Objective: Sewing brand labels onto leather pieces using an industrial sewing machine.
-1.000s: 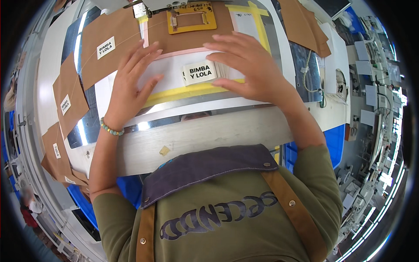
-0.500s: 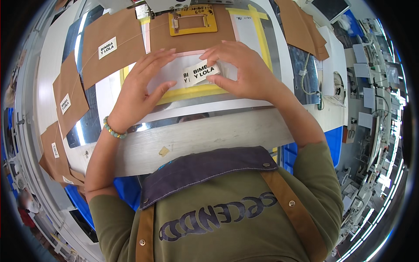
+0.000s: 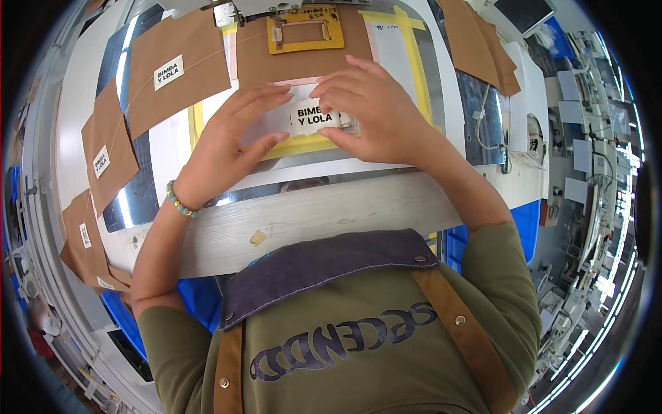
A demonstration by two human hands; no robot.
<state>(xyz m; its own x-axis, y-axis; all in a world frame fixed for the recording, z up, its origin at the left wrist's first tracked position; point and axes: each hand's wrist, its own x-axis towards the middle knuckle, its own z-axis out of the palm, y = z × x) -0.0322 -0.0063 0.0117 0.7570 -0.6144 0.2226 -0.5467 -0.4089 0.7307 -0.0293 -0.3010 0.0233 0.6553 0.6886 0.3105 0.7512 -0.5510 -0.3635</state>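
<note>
A small stack of white printed labels (image 3: 307, 123) lies on a white, tape-edged sheet below a brown panel (image 3: 289, 67). My right hand (image 3: 372, 121) has thumb and curled fingers on the stack's lower and upper edges at its right end. Left of the labels, my left hand (image 3: 234, 134) is open, fingers loosely bent, thumb apart, nothing between them. A yellow frame (image 3: 335, 38) sits on the brown panel, and yellow tape (image 3: 414, 69) borders the work sheet.
Overhead is a machine head (image 3: 265, 8). Labelled brown panels (image 3: 179, 107) lie along the left, more brown sheets (image 3: 472, 41) at right beside a white box (image 3: 527, 83). Blue bins (image 3: 524, 224) sit under the table's front edge (image 3: 317, 207). A blurred person (image 3: 41, 324) is at far left.
Both hands have closed in on the labels, the left moving right. My right fingers came onto the stack, whose top label tilted half a second ago and now lies straighter.
</note>
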